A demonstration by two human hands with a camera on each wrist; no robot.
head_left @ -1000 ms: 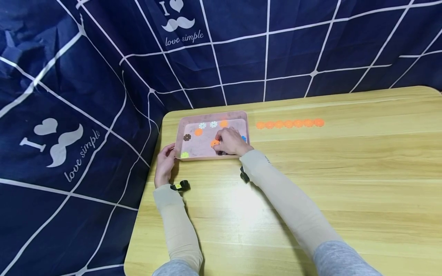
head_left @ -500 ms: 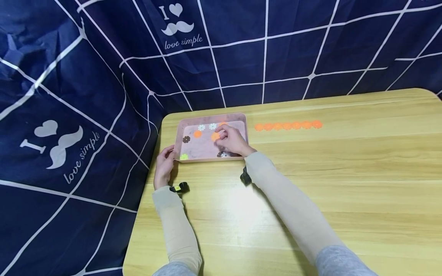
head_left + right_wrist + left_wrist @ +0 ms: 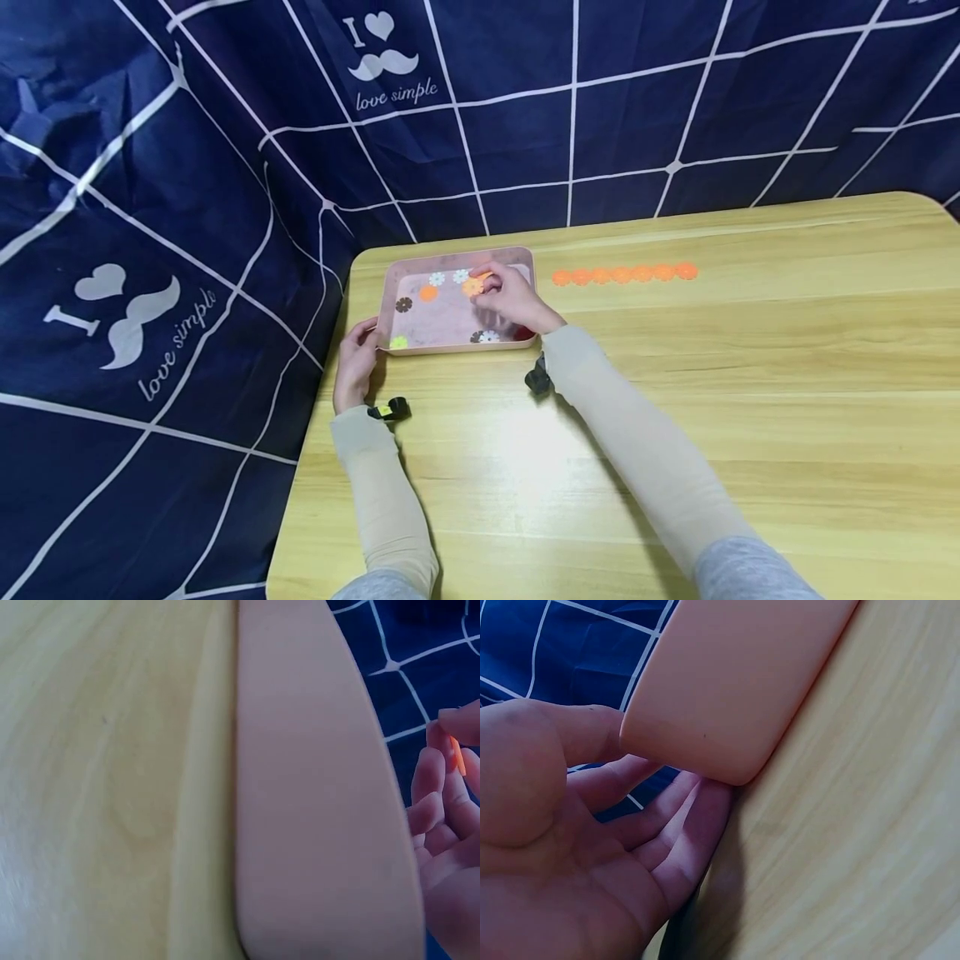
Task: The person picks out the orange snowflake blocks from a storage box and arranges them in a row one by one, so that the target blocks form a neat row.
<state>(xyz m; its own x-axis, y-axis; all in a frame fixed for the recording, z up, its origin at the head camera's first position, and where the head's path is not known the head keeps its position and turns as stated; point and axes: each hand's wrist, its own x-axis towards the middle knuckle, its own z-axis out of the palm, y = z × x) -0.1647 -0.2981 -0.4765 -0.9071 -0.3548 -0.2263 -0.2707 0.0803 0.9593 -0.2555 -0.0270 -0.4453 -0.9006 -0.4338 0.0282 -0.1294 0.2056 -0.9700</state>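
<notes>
A shallow pink tray (image 3: 450,349) stands at the back left of the table, with loose flower-shaped plastic discs inside. My left hand (image 3: 354,367) holds its front left corner; in the left wrist view the thumb is at the rim and the fingers touch the end wall (image 3: 720,690). Above the tray floor, my right hand (image 3: 519,302) pinches an orange flower-shaped disc (image 3: 472,287), which shows edge-on as an orange sliver (image 3: 458,756) in the right wrist view. Part of the tray's right side is hidden behind this hand.
To the tray's right, a straight row of several orange discs (image 3: 621,274) lies along the table (image 3: 750,375). Inside the tray are white (image 3: 437,279), brown (image 3: 403,305), orange (image 3: 428,293) and yellow-green (image 3: 398,342) discs. A dark blue gridded cloth (image 3: 510,142) hangs behind.
My right hand has risen from the tray floor with the orange disc and shifted slightly toward the back right. The left hand stays at the tray's corner.
</notes>
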